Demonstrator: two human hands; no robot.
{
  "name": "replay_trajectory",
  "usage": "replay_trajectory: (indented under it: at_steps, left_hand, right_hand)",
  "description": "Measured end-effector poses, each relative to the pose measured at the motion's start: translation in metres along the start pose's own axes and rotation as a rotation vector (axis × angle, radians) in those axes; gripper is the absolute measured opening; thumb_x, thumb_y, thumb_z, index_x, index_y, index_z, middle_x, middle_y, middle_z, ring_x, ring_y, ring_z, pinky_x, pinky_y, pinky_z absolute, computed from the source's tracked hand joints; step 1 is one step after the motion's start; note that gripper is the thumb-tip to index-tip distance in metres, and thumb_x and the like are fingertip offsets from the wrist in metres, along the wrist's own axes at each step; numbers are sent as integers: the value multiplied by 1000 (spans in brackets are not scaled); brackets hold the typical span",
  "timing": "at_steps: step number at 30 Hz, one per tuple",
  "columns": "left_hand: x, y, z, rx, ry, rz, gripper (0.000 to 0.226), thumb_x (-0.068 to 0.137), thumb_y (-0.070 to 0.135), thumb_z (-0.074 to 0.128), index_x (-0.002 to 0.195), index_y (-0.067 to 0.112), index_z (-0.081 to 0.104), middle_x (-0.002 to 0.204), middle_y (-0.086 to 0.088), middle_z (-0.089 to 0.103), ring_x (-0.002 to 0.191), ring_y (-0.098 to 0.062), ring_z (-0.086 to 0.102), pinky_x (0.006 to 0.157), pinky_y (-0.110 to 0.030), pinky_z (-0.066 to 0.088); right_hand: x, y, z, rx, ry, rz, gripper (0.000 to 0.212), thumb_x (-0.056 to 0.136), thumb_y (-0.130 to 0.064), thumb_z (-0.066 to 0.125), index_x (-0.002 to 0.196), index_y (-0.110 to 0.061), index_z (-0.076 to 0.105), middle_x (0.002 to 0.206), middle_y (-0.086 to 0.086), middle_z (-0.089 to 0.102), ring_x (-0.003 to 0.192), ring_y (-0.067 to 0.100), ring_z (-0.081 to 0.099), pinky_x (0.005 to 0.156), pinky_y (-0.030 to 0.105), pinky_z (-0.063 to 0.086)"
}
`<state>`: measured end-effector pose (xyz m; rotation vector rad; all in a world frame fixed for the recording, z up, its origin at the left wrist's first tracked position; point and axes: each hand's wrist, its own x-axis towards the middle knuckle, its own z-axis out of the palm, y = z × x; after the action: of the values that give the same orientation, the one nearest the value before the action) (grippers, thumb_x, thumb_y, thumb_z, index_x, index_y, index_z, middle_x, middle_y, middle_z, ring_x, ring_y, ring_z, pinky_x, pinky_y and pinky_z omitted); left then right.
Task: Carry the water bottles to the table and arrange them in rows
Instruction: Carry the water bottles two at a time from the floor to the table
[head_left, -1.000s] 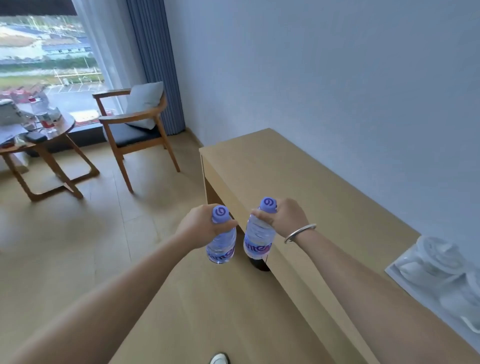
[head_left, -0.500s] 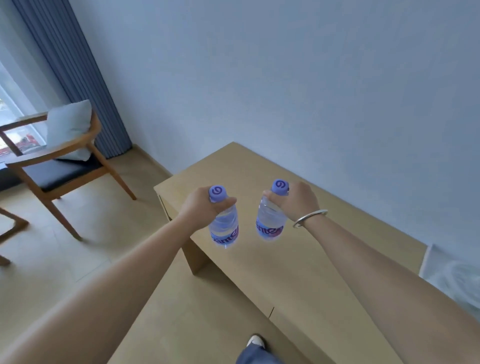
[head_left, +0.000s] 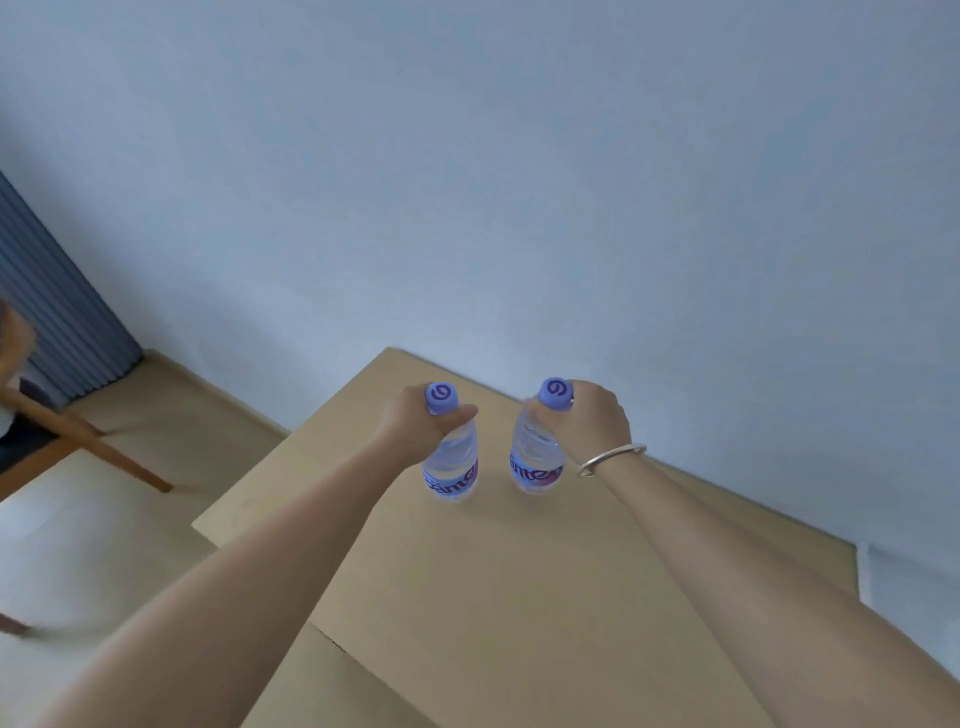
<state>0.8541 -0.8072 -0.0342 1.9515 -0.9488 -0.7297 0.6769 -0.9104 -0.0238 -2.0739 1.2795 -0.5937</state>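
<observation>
- Step in hand looks like the set-down: the person has a water bottle in each hand and both hang upright over the far part of the table (head_left: 519, 597), near the wall (head_left: 519, 182).
- The left hand (head_left: 410, 428) wraps its fingers round the neck of the left bottle (head_left: 453, 467), thumb tucked under the purple cap. The right hand (head_left: 587, 421) does the same on the right bottle (head_left: 535, 462), with a bangle (head_left: 610, 460) on that wrist.
- Hard to tell if the bottle bottoms touch the tabletop yet, since the camera looks almost straight down on them; probably just above or barely landing.
- Next move, by the look of it: lower both till they stand flat, keep them side by side so they start a row, then let go without tipping them.
- Compared with half a second ago, the hands have gone further out over the table and a bit wider apart. The view has swung right too: the chair (head_left: 78, 441) is nearly out of shot and only a strip of curtain (head_left: 57, 322) shows.
</observation>
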Motion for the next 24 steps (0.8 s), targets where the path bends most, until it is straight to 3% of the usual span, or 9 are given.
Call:
replay_trajectory:
  at_steps: [5,9,16,24]
  left_hand:
    - [56,13,8,101,-84,63,34,79,36,70,67,15,46,55,3,37,51,-12,34,42,-11,28]
    - [93,20,15,154,-188,92,37,79,37,69,66,15,43,58,2,40,58,-16,37,51,-23,30]
    - [139,28,18,222,-248,131,32,76,44,68,74,15,55,59,4,48,54,-12,41,48,-24,33]
    - [160,24,22,215,-319,153,34,78,45,67,68,18,50,63,4,51,59,-13,44,54,-26,37]
  right_hand:
    - [25,-2,8,-5,92,96,44,75,-41,66,51,-19,37,51,-5,40,56,19,40,54,27,34]
    - [41,-6,12,-33,130,164,44,76,-39,66,51,-19,36,51,-3,40,58,20,41,53,27,33]
    - [65,-12,21,-67,181,254,44,77,-39,65,52,-18,35,52,-3,40,59,20,41,56,27,34]
    - [76,-4,34,-40,251,350,38,76,-40,66,56,-16,44,56,0,46,59,21,43,58,29,39]
